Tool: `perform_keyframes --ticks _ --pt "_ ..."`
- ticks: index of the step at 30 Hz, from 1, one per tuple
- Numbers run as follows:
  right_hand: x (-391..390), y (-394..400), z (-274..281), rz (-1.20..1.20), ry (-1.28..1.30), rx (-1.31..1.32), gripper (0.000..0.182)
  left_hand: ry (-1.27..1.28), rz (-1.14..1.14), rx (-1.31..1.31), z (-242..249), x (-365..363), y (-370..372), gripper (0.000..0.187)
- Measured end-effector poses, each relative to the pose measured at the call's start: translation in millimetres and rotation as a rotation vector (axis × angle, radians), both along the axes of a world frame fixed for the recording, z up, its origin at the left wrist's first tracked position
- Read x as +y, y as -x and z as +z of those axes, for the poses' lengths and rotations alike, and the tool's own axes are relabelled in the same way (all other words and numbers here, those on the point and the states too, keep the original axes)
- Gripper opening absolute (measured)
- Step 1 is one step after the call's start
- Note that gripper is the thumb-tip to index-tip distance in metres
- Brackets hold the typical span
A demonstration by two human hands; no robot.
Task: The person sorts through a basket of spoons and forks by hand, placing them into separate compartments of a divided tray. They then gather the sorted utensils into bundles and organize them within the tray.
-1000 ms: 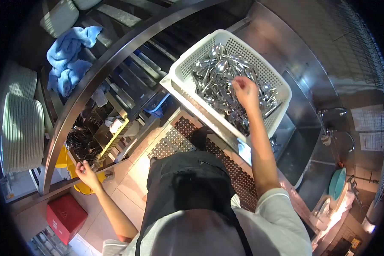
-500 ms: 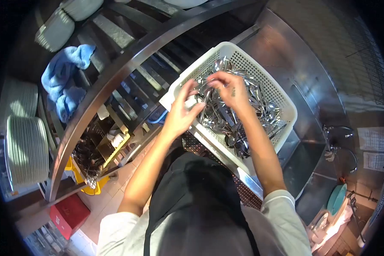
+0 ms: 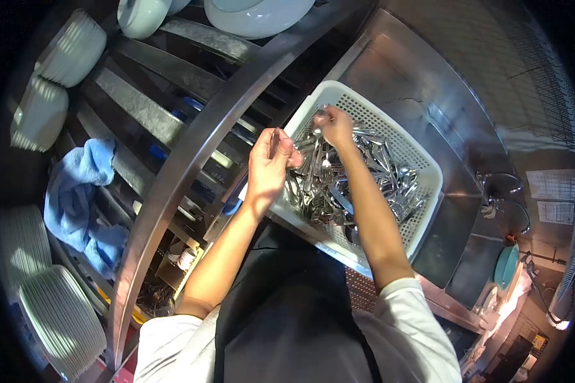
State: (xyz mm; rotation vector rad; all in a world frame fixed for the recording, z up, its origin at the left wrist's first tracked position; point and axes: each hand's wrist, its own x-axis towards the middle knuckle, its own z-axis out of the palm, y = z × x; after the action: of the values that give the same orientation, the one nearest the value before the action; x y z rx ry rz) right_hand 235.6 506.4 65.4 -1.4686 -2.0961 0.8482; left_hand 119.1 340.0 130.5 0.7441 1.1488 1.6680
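A white perforated basket (image 3: 421, 167) stands before me with a jumbled heap of metal cutlery (image 3: 329, 172) in it. My left hand (image 3: 269, 159) is raised over the basket's left edge, its fingers closed around a piece of metal cutlery (image 3: 275, 143). Over the basket's far left part is my right hand (image 3: 336, 126), closed on a spoon (image 3: 320, 117) whose bowl shows by the fingertips.
A slatted metal rack at the left bears a blue cloth (image 3: 80, 191), stacked plates (image 3: 62, 319) and white bowls (image 3: 76, 48). Sinks (image 3: 457, 249) and taps (image 3: 501, 185) are at the right. A curved metal rail (image 3: 191, 153) runs left of my arm.
The view has turned, showing more of the rack. My left hand has closed on cutlery and stands more upright. My right hand has drawn away from it and closed on a spoon.
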Motion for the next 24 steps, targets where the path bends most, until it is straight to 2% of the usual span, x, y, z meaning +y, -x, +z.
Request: perform_keyframes --ticks 1,3,4,5,6,7,8,9,11,12,13,15,16,17,19,21,23,24 --pt "-3.7 -8.4 13.6 -0.006 0.006 -0.009 0.024 0.006 -0.006 -0.009 -2.5 4.8 0.0 0.028" --pt "-11.1 -26.5 39.9 0.142 0.166 0.391 0.017 -0.095 0.017 -0.001 -5.6 24.9 -7.5 0.033" --pt "-20.8 -27.8 50.3 0.133 0.17 0.386 0.017 -0.095 -0.032 -0.098 -13.4 33.4 -14.2 0.038" --pt "-31.3 -26.2 60.7 0.182 0.236 0.467 0.016 -0.125 -0.065 0.049 -24.2 43.5 -20.2 0.037" --pt "-37.8 -24.1 69.8 0.237 0.295 0.548 0.015 -0.001 -0.09 0.218 -26.6 51.3 -23.6 0.038" --pt "-41.4 -22.9 75.8 0.153 0.283 0.414 0.016 0.124 -0.109 0.386 -28.8 58.2 -27.5 0.039" --pt "-34.2 -23.8 68.8 0.141 0.158 0.474 0.017 0.11 -0.161 0.006 -31.1 62.7 -32.8 0.036" --pt "-21.8 -22.9 56.7 0.131 0.033 0.538 0.018 0.08 -0.066 -0.061 -29.4 64.2 -38.3 0.029" --pt "16.5 -35.6 26.9 -0.031 0.152 0.409 0.026 -0.027 0.069 -0.012 -32.1 59.2 -37.0 0.025" --pt "31.6 -30.9 7.9 -0.021 0.107 0.259 0.028 0.074 0.072 0.145 -21.5 48.0 -33.0 0.017" --pt "33.8 -27.6 0.5 -0.017 0.071 0.105 0.031 0.083 0.072 0.151 -19.0 38.3 -29.3 0.017" --pt "23.2 -8.6 -14.7 -0.1 -0.087 -0.113 0.032 0.22 -0.087 -0.049 -14.5 24.2 -24.7 0.013" --pt "24.1 -1.5 -22.2 -0.14 -0.163 -0.169 0.033 0.213 -0.028 -0.11 -10.5 19.4 -26.4 0.01" --pt "26.6 1.0 -28.3 -0.137 -0.166 -0.163 0.033 0.19 0.028 -0.076 -9.5 14.9 -26.9 0.013" --pt "20.3 0.8 -39.4 -0.138 -0.374 -0.178 0.033 0.12 0.105 -0.244 0.5 12.4 -27.2 0.02" --pt "29.8 -2.1 -36.4 -0.048 -0.428 -0.121 0.029 0.048 0.06 -0.344 0.3 8.2 -21.5 0.023" --pt "34.6 -4.5 -25.4 -0.028 -0.036 0.228 0.025 0.032 0.031 -0.261 1.0 6.8 -15.8 0.025" --pt "46.1 -11.2 -35.2 0.014 0.191 0.386 0.018 0.052 0.043 -0.152 4.1 8.5 -13.1 0.027"
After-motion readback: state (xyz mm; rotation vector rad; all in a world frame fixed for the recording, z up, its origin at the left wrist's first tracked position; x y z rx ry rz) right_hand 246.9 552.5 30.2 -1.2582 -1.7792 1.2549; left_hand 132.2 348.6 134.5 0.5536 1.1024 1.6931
